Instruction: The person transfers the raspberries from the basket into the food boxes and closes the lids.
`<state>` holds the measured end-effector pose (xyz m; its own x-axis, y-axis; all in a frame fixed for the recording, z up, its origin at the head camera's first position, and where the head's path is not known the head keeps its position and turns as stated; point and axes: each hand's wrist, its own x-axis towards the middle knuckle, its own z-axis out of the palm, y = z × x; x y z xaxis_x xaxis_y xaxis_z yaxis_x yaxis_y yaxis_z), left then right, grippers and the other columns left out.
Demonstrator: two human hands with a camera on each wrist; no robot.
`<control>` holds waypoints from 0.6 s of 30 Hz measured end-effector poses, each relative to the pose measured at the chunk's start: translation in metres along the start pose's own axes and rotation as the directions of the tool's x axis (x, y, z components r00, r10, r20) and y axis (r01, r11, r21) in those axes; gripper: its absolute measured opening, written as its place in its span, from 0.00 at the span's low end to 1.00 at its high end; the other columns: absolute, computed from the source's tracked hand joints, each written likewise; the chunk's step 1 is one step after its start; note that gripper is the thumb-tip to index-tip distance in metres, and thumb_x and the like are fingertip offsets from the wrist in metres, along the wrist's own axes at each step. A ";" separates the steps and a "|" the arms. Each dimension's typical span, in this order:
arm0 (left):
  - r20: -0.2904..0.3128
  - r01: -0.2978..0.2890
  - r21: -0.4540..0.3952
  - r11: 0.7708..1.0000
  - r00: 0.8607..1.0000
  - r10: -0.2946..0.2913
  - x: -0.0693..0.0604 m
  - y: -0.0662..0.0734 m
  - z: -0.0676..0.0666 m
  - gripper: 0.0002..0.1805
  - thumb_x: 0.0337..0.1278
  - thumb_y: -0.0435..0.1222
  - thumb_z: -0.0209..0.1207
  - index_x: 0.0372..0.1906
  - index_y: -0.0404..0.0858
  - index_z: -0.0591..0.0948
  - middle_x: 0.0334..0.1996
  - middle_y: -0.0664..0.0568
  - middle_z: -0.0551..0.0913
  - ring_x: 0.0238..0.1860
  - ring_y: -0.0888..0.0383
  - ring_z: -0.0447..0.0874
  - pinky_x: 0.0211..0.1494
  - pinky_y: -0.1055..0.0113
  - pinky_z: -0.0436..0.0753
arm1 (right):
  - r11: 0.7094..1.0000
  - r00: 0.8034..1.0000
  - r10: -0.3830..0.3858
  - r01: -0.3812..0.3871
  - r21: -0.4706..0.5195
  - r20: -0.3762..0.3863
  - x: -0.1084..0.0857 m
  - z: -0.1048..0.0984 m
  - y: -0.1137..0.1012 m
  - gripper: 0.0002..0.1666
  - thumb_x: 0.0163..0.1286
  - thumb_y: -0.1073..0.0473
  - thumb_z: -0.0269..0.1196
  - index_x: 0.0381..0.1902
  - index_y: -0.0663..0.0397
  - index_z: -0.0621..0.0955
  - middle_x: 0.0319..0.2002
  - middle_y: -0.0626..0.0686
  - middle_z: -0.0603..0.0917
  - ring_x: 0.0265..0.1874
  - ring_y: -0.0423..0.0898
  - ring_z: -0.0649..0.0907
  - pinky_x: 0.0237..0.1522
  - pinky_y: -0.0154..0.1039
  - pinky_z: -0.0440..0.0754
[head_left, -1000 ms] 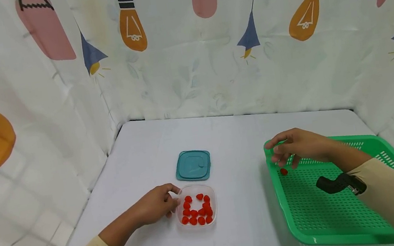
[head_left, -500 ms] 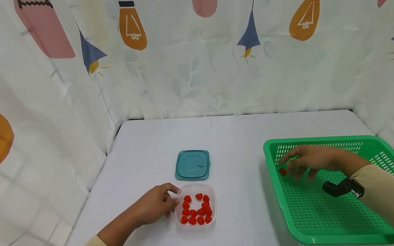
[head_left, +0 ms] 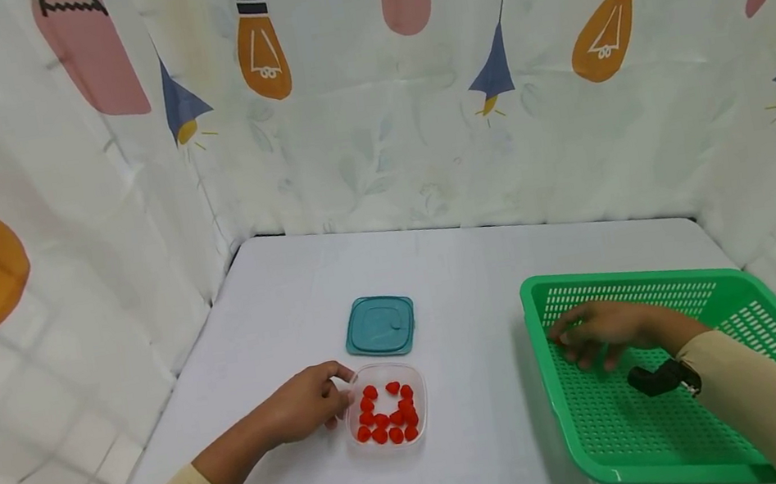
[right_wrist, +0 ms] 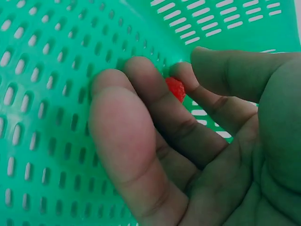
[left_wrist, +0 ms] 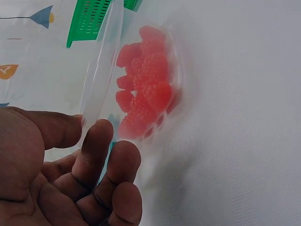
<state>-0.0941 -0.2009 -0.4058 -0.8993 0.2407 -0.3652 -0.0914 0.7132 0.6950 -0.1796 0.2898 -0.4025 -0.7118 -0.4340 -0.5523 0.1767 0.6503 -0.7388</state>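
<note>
My left hand pinches the left rim of a clear plastic container, thumb and index finger at its edge. Several red raspberries lie in the container on the white table. My right hand is down inside a green basket, near its far left corner, with fingers loosely bent. A single raspberry shows behind those fingers in the right wrist view. The thumb stands apart from this berry, and no pinch is seen. In the head view the hand hides it.
Behind the container, a teal square lid lies flat on the white table. The basket has raised, slotted walls and stands at the right. Printed curtains enclose the table's back and sides.
My right hand has moved from over the basket's far left rim down into the basket, covering the raspberry there. The left hand and container stay in place.
</note>
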 end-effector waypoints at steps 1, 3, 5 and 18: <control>0.000 0.001 0.002 1.000 1.000 -0.001 0.000 0.000 0.000 0.18 0.67 0.38 0.65 0.59 0.42 0.79 0.27 0.51 0.81 0.28 0.54 0.79 0.33 0.61 0.79 | 1.000 1.000 0.007 -0.007 0.001 0.002 0.000 0.000 0.000 0.21 0.79 0.56 0.57 0.65 0.58 0.78 0.44 0.59 0.86 0.40 0.56 0.86 0.33 0.52 0.85; -0.001 0.006 0.007 1.000 1.000 -0.006 0.000 0.001 0.000 0.18 0.67 0.38 0.65 0.59 0.42 0.79 0.27 0.50 0.81 0.28 0.54 0.79 0.33 0.61 0.79 | 1.000 1.000 0.020 -0.020 0.001 0.010 -0.001 0.000 0.001 0.21 0.79 0.56 0.57 0.65 0.58 0.78 0.44 0.59 0.85 0.40 0.56 0.86 0.32 0.52 0.84; -0.003 0.009 0.010 1.000 1.000 -0.009 -0.001 0.002 0.000 0.18 0.67 0.38 0.65 0.58 0.42 0.79 0.27 0.50 0.81 0.28 0.54 0.79 0.33 0.61 0.79 | 0.999 0.999 0.032 -0.032 -0.001 0.017 -0.003 -0.001 0.001 0.22 0.79 0.56 0.57 0.66 0.57 0.78 0.43 0.59 0.85 0.40 0.57 0.86 0.31 0.52 0.84; 0.002 0.005 0.002 1.000 1.000 -0.005 -0.001 0.002 0.000 0.17 0.67 0.37 0.65 0.58 0.41 0.79 0.27 0.50 0.81 0.28 0.53 0.79 0.33 0.61 0.79 | 0.999 0.998 0.035 -0.035 -0.004 0.056 -0.008 -0.003 0.007 0.19 0.80 0.56 0.57 0.62 0.57 0.81 0.42 0.60 0.84 0.40 0.56 0.85 0.31 0.50 0.84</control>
<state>-0.0934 -0.1996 -0.4038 -0.8977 0.2387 -0.3703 -0.0951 0.7157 0.6919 -0.1745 0.2991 -0.4019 -0.6661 -0.4451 -0.5985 0.1988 0.6675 -0.7176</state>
